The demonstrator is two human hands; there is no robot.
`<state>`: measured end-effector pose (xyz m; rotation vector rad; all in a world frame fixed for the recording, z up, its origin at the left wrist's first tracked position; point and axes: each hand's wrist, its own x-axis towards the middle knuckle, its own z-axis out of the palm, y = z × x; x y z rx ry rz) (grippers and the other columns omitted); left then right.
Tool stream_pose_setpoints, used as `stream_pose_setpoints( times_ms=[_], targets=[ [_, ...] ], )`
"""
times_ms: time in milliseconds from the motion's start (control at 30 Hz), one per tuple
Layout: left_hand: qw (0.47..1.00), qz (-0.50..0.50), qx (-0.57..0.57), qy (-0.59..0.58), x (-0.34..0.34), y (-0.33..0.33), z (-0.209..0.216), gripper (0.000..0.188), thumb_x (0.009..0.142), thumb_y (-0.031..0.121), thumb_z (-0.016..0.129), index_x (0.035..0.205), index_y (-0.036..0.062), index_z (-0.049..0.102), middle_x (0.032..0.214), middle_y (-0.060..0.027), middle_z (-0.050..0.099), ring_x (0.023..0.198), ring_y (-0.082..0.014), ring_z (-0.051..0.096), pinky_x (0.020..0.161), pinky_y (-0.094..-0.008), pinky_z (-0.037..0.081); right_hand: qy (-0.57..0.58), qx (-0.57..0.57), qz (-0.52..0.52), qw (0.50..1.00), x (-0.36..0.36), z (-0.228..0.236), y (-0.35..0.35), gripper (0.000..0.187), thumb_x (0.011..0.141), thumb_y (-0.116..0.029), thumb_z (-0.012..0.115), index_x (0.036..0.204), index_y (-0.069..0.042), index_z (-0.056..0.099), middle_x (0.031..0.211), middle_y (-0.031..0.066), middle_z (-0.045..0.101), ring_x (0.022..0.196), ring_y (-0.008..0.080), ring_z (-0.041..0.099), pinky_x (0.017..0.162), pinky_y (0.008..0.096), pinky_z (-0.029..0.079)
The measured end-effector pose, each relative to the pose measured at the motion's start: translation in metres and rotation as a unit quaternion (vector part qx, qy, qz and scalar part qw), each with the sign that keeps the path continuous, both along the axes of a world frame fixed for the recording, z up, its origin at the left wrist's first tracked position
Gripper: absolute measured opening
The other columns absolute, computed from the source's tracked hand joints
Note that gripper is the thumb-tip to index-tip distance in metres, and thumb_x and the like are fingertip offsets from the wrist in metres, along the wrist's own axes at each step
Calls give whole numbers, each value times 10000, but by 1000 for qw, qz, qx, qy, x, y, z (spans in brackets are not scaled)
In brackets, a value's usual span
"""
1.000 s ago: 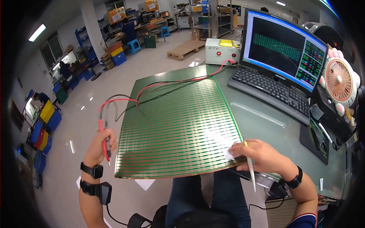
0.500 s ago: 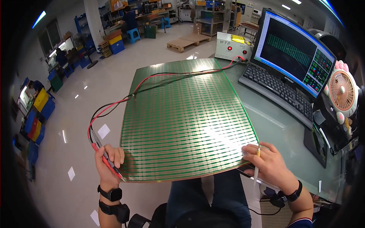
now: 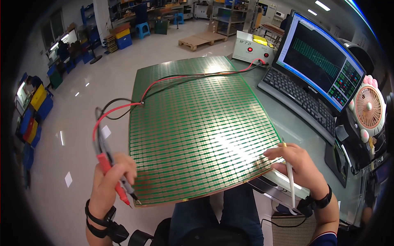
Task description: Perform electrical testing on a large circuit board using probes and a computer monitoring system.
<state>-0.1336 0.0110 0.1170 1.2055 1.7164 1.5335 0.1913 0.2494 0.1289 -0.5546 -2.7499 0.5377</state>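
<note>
Left hand (image 3: 106, 182) grips two probes (image 3: 121, 193); right hand (image 3: 303, 166), holding a pen (image 3: 291, 178), should steady the board (image 3: 197, 131) for precise tip contact.

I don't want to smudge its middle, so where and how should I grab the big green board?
Probably by the near edge of the green board, coming from your own side: that thin, flat edge juts out over your legs, so it could likely be pinched from above and below.

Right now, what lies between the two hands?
Head view: the near end of the green circuit-board panel spans between left hand and right hand; that stretch is bare.
</note>
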Motion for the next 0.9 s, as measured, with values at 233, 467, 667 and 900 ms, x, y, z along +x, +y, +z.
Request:
stream_pose_setpoints(
  times_ms=[233, 467, 667, 900],
  targets=[
    [924, -285, -251, 41, 42, 73, 31, 482, 940, 463, 447, 779, 41, 617, 594, -23, 555, 552, -154, 564, 564, -310, 447, 106, -441, 49, 890, -74, 2, -25, 260, 945, -263, 589, 1079, -42, 607, 820, 65, 647, 793, 137, 671, 668, 266, 528],
    [929, -301, -215, 6, 57, 103, 3, 521, 960, 483, 438, 864, 17, 651, 584, -40, 579, 554, -165, 595, 561, -297, 467, 129, -548, 82, 822, -100, -5, -14, 253, 989, -301, 510, 960, -54, 558, 709, -6, 555, 622, 64, 525, 550, 214, 420],
    [948, -255, -109, -154, 13, 109, -12, 334, 981, 312, 504, 800, 34, 534, 785, -59, 590, 635, -75, 555, 539, -192, 449, 139, -518, -35, 843, -83, -30, 8, 233, 886, -201, 672, 824, -76, 486, 659, -10, 551, 591, 63, 555, 557, 185, 448],
    [947, -255, -106, -163, 10, 116, -31, 212, 837, 71, 695, 813, 71, 485, 843, -41, 554, 660, -59, 551, 581, -192, 473, 187, -511, -32, 838, -82, -50, 18, 235, 905, -210, 649, 845, -69, 472, 706, -6, 556, 641, 55, 576, 580, 177, 468]
  ],
)
